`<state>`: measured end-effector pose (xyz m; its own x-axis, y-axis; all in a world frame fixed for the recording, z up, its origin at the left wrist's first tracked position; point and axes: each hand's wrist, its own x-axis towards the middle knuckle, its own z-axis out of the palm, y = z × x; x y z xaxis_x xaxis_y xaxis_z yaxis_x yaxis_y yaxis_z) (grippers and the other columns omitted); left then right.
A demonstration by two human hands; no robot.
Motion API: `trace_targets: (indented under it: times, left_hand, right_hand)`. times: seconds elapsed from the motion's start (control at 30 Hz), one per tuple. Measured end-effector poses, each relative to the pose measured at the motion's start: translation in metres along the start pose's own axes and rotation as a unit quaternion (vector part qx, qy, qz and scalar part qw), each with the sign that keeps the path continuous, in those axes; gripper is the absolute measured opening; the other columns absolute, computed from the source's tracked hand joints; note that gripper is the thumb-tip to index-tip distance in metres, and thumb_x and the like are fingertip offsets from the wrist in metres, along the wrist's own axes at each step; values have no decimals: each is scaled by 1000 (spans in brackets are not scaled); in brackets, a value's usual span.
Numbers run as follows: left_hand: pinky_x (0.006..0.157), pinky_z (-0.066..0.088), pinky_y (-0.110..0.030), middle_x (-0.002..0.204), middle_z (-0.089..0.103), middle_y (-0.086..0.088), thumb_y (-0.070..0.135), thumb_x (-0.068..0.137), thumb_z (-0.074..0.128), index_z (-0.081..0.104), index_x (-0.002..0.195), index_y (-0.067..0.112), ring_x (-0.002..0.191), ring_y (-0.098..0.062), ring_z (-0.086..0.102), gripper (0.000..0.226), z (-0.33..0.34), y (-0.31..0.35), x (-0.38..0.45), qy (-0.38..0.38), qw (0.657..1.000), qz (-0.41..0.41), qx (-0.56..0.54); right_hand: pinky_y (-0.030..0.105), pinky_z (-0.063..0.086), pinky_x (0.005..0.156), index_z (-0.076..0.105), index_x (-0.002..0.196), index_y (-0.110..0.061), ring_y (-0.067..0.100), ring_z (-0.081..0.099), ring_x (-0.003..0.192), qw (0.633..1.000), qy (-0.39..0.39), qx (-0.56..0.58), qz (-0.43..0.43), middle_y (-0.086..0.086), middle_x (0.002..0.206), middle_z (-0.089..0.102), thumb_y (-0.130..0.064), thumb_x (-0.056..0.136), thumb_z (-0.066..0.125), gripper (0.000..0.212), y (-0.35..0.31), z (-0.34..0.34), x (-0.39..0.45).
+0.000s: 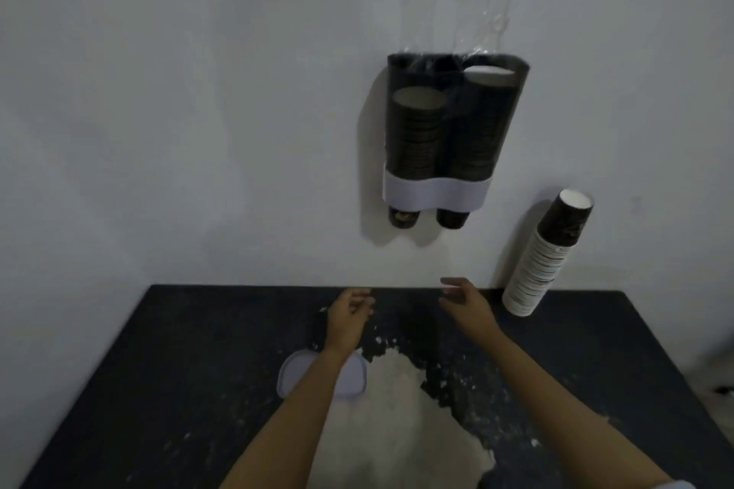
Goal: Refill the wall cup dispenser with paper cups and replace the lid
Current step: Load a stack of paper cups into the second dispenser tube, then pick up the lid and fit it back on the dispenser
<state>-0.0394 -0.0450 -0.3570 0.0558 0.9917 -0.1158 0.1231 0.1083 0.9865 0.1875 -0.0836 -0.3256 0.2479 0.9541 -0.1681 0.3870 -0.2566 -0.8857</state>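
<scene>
Dim room, pale wall (198,91). Dispenser (449,131) mounted on the wall, dark twin-tube body with a white band low across the front. Top is open, no lid on it. Left tube holds a stack of dark cups (417,131) ending below the rim; right tube's stack (478,123) reaches nearly to the rim. One cup bottom pokes out beneath each tube. A clear plastic sleeve (492,4) rises from the open top, up along the wall and out of view.

Right of the dispenser, a spare stack of paper cups (544,258) leans tilted against the wall, base on the far edge of the dark surface (159,369).

White lid (349,377) lies flat on the surface, near the middle, partly hidden under the left forearm. Large pale worn patch (397,409) with scattered specks spreads from just beside the lid toward the near edge.

Left hand (349,318) is stretched forward over the surface, fingers loosely curled, grip empty. Right hand (464,300) is reached forward, slightly higher, thumb and fingers parted, grip empty. Both sit below the dispenser and apart from it; the right is left of the leaning stack, not touching.
</scene>
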Motion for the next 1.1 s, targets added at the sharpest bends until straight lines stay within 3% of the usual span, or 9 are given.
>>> trace_targets:
  times: [0.1, 0.2, 0.3, 0.4, 0.5, 0.63, 0.83, 1.0, 1.1]
  left_hand:
    - [64, 54, -15, 98, 66, -20, -1, 90, 56, 63, 100, 3, 80, -27, 61, 13, -46, -36, -24, 52, 996, -57, 38]
    - [85, 51, -37, 112, 65, -18, 10, 89, 54, 66, 98, 8, 94, -30, 59, 15, -82, -66, -49, 108, 984, -123, 73]
    - [93, 42, -32, 106, 54, -7, 7, 94, 48, 59, 105, 7, 101, -25, 54, 16, -103, -75, -73, 164, 971, -137, 111]
    - [91, 37, -29, 113, 52, -7, 8, 94, 50, 55, 117, 3, 105, -25, 51, 24, -113, -81, -83, 161, 963, -196, 92]
    - [104, 39, -39, 136, 50, -16, 15, 94, 51, 48, 129, 0, 120, -32, 50, 38, -114, -90, -79, 128, 961, -240, 49]
    - [107, 39, -46, 137, 48, -14, 16, 96, 48, 45, 134, 1, 126, -34, 46, 41, -109, -92, -73, 107, 960, -258, 8]
    - [107, 38, -43, 129, 53, -11, 16, 96, 46, 51, 130, 2, 119, -31, 51, 37, -107, -100, -62, 102, 954, -279, -41]
    - [82, 47, -34, 96, 61, -9, 16, 91, 50, 63, 78, 13, 90, -23, 55, 19, -104, -96, -53, 115, 945, -300, -57]
    - [83, 48, -34, 101, 64, -10, 16, 91, 50, 66, 89, 9, 92, -25, 57, 17, -97, -81, -47, 108, 952, -278, -68]
  right_hand:
    - [26, 46, 86, 59, 119, -7, 23, 61, 106, 996, -61, -47, 34, 14, 121, 63, -6, 85, 65, 35, 25, 46, -22]
    - [24, 45, 83, 60, 120, -6, 17, 58, 97, 985, -128, -88, 72, 17, 120, 65, -7, 84, 65, 36, 37, 87, -42]
    - [31, 46, 92, 52, 130, -5, 23, 58, 104, 970, -184, -120, 103, 18, 127, 59, -10, 86, 63, 45, 37, 120, -58]
    - [34, 44, 96, 41, 138, 1, 32, 55, 119, 954, -227, -157, 114, 21, 134, 53, -13, 92, 57, 51, 31, 140, -67]
    - [33, 40, 96, 42, 138, 2, 35, 51, 124, 948, -243, -179, 101, 22, 138, 51, -15, 95, 51, 46, 22, 147, -71]
    - [32, 42, 92, 42, 140, -8, 28, 52, 116, 940, -275, -166, 112, 16, 142, 49, -17, 95, 51, 47, 16, 148, -68]
    - [37, 48, 82, 41, 141, -17, 26, 53, 101, 932, -270, -76, 229, 12, 133, 51, -26, 93, 53, 50, 23, 146, -63]
    - [35, 48, 78, 44, 134, -16, 25, 55, 94, 943, -211, 12, 257, 9, 113, 54, -23, 90, 59, 46, 26, 137, -60]
    - [32, 47, 66, 48, 126, -12, 24, 55, 86, 955, -134, 74, 255, 11, 105, 56, -20, 90, 61, 39, 22, 128, -55]
